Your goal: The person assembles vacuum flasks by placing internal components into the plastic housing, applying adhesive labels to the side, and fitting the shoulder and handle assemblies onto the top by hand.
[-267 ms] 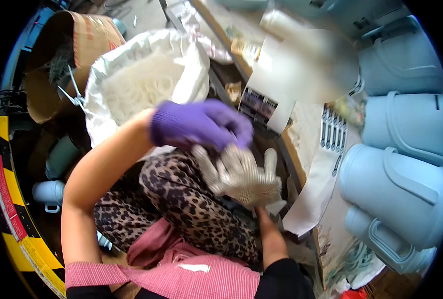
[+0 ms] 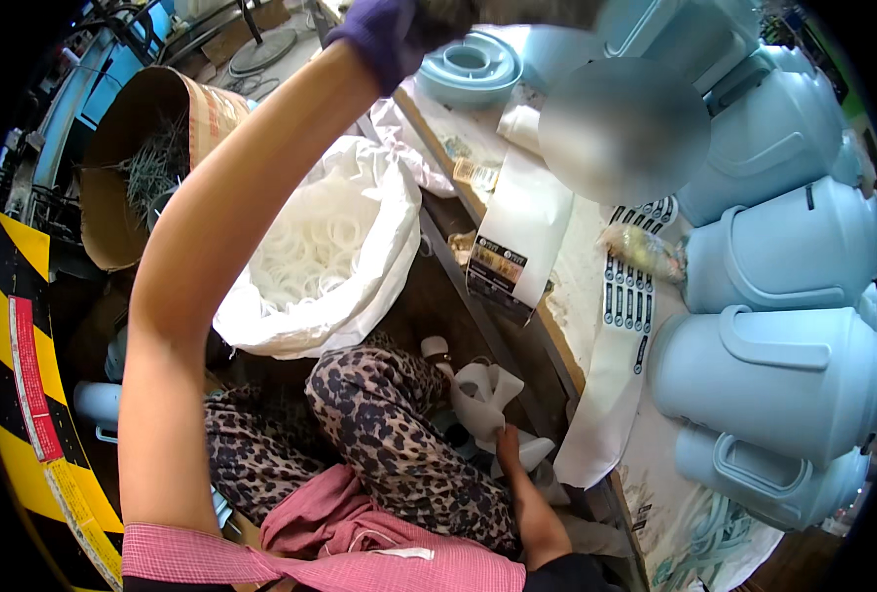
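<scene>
My left arm reaches up and forward. My left hand (image 2: 384, 37), in a purple knitted glove, is at the top edge beside a dark, blurred shape that I cannot make out; its fingers are smeared. Low by my right knee, my right forearm ends at a pale shape that looks like my white-gloved right hand (image 2: 480, 400). Its fingers cannot be told from the white pieces around it. A white bag (image 2: 360, 316) of translucent rings (image 2: 315, 247) stands beyond my knees. Nearest my left hand on the bench is a round light-blue part (image 2: 468, 64).
Large light-blue jugs (image 2: 754, 370) with handles line the bench's right side. A white carton (image 2: 522, 217), a label sheet (image 2: 628, 301) and a small clear packet (image 2: 641, 252) lie on the bench. At left are a cardboard box (image 2: 103, 187) and a yellow-black striped edge (image 2: 4, 370).
My hands have moved apart. The purple-gloved left hand has risen up and forward to the top edge. My right hand has dropped lower beside my knee. The view has shifted slightly.
</scene>
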A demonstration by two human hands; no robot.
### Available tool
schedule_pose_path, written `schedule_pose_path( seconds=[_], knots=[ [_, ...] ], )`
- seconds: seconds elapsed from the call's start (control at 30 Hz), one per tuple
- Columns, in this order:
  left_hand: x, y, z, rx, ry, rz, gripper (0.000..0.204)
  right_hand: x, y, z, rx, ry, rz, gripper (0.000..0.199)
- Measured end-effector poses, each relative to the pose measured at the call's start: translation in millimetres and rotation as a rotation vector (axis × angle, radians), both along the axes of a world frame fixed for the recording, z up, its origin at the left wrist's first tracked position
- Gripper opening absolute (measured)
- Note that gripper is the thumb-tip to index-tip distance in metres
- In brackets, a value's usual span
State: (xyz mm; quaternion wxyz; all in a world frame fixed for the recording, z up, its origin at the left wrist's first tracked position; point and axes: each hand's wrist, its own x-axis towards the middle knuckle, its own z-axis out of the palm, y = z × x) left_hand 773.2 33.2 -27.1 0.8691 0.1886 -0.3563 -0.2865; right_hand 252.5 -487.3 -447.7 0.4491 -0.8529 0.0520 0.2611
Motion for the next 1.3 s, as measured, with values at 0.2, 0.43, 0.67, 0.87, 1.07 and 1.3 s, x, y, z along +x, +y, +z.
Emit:
schedule_pose_path(
  seconds=[0.2, 0.43, 0.67, 0.87, 1.07, 1.3],
  knots=[
    [-31.4, -93.4, -10.3, 0.570, -0.040, 1.072, 0.053, -11.1, 8.0, 78.2, 0.305, 0.103, -0.348, 0.041],
    [-353.2, -237.7, -115.8, 1.359, -1.055, 0.336, 0.091, 2.2, 12.6, 197.8, 0.293, 0.032, -0.043, 0.027],
    [-432.7, -268.9, -190.5, 1.384, -0.343, -0.120, 0.042, -14.5, 64.2, 241.6, 0.801, -0.023, -0.577, 0.040],
    [-429.2, -225.0, -179.3, 1.158, 0.840, 0.440, 0.026, -22.5, 12.5, 199.9, 0.062, 0.052, 0.224, 0.089],
    [-386.3, -148.9, -109.0, 1.456, 0.386, 0.462, 0.039, 14.1, 1.4, 137.1, 0.740, 0.323, -0.660, 0.045],
    [-428.9, -217.5, -118.0, 1.296, 0.300, 0.045, 0.076, 52.9, 141.9, 246.1, 1.479, 0.326, -0.558, 0.030]
  ],
)
